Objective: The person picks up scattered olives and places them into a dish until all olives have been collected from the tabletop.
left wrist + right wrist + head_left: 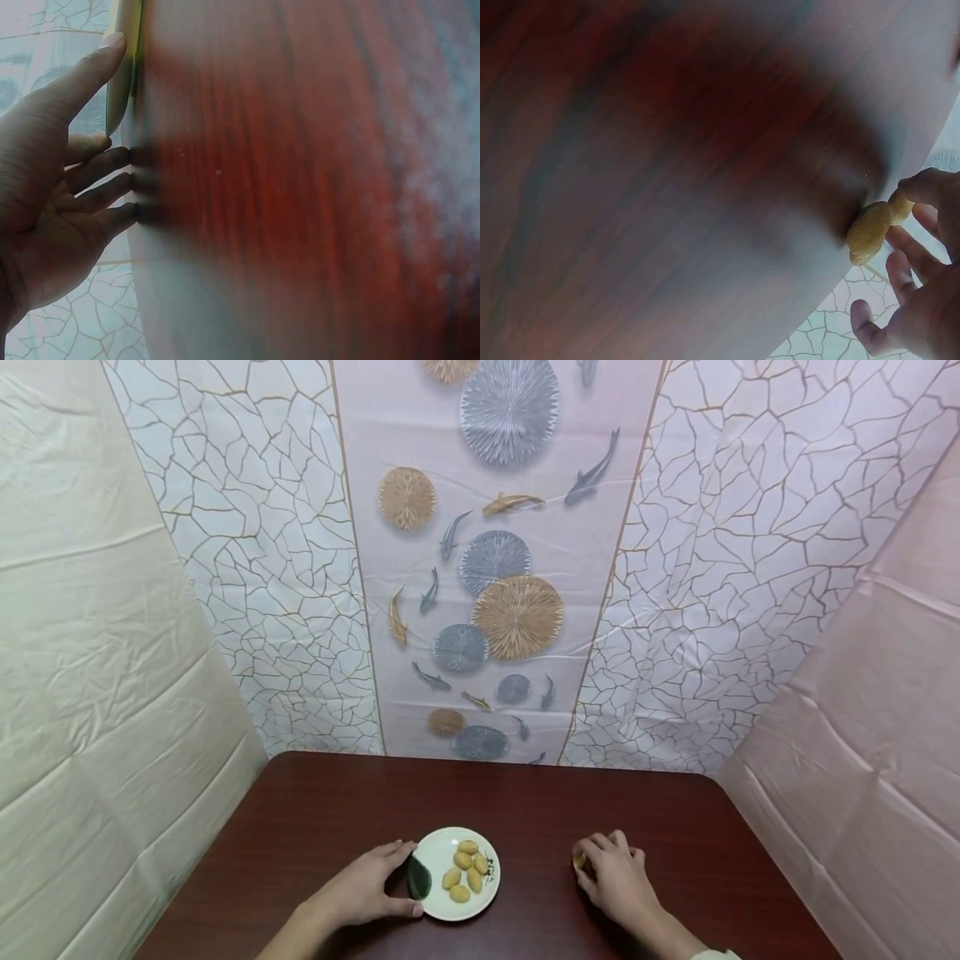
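Note:
A round white plate [456,911] with a dark green patch on its left side and small dark markings at its right holds several small yellow oval fruits [461,893]. My left hand [365,885] grips the plate's left rim between thumb and index finger; the left wrist view shows the plate edge-on against this hand [56,165]. To the right of the plate, my right hand [617,875] is low over the table and pinches a yellow oval fruit [900,208]. A second such fruit [870,231] is beside it, touching or nearly so. From the head, the fingers mostly hide both.
The dark reddish-brown wooden table [345,793] has rounded far corners. Behind it hangs a patterned cloth [517,618] with fish and round motifs. Pale fabric walls [97,710] stand on the left and right.

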The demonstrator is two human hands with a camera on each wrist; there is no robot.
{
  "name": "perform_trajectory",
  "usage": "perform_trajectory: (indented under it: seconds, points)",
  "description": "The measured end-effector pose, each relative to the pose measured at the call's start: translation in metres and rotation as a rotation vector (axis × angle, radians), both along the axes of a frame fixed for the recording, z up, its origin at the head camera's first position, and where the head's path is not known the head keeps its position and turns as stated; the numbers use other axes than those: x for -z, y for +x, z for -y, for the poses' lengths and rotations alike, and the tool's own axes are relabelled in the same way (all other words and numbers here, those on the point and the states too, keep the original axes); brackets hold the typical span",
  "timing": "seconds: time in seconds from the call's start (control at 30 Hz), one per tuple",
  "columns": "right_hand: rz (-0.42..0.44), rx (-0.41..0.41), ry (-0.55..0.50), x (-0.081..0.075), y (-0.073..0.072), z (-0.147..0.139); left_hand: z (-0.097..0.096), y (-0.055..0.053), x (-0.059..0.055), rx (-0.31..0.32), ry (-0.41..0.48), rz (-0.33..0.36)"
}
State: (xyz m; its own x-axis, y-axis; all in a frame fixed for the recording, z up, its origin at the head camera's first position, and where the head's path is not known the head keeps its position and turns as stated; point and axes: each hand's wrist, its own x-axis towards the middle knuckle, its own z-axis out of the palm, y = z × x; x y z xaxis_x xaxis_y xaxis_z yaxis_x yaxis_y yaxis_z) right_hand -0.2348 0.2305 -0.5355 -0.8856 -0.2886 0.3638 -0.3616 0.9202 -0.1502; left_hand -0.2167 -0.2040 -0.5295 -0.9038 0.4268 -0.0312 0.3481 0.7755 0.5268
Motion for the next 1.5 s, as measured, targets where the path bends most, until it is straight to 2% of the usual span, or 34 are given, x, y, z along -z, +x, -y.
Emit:
perform_trajectory:
  seconds: [0.37,0.8,1.07,1.37,1.5]
  points:
    - [-0.022,-0.014,-0.028,-0.004,0.003,0.002,0.000,-0.001,0.000,0.005,-0.002,-0.004]
    - [-0.125,-0.092,-0.075,-0.009,0.009,0.009,0.001,-0.002,-0.001,0.013,-0.001,-0.008]
    - [-0.102,-0.137,-0.095,-0.019,0.014,0.020,0.001,-0.001,0.000,0.013,0.012,-0.013]
    - [-0.131,-0.219,-0.117,-0.025,0.021,0.037,0.001,-0.001,0.000,0.015,0.007,-0.012]
    - [-0.117,-0.248,-0.124,-0.027,0.023,0.044,0.001,-0.001,0.001,0.014,0.004,-0.011]
